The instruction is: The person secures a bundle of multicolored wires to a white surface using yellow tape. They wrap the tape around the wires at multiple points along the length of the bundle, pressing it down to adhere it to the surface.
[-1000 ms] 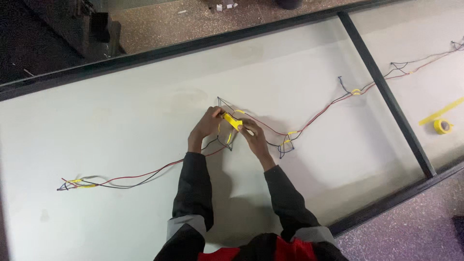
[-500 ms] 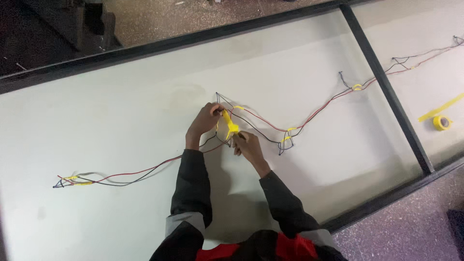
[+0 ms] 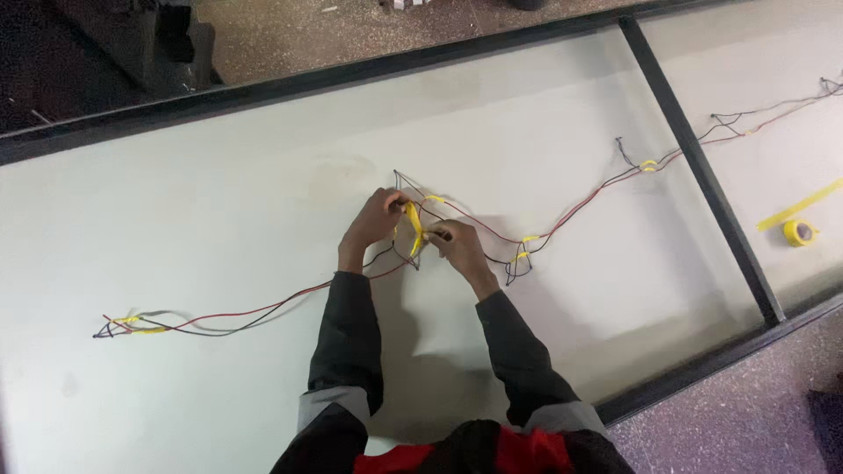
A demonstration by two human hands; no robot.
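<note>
Pale grey tabletop [image 3: 219,202] under us: our left hand [image 3: 373,221] and right hand [image 3: 457,246] both pinch a strip of yellow tape [image 3: 413,235] around the long red-and-black wire bundle [image 3: 263,309] at mid-table, wrapping underway; tightening needs steady tension.

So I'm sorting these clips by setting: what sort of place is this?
Probably a workshop or assembly bench for wiring. A long pale table with dark frame rails carries a wire harness of red and black wires bound with yellow tape; a yellow tape roll lies nearby. The left hand and right hand work the bundle.
</note>
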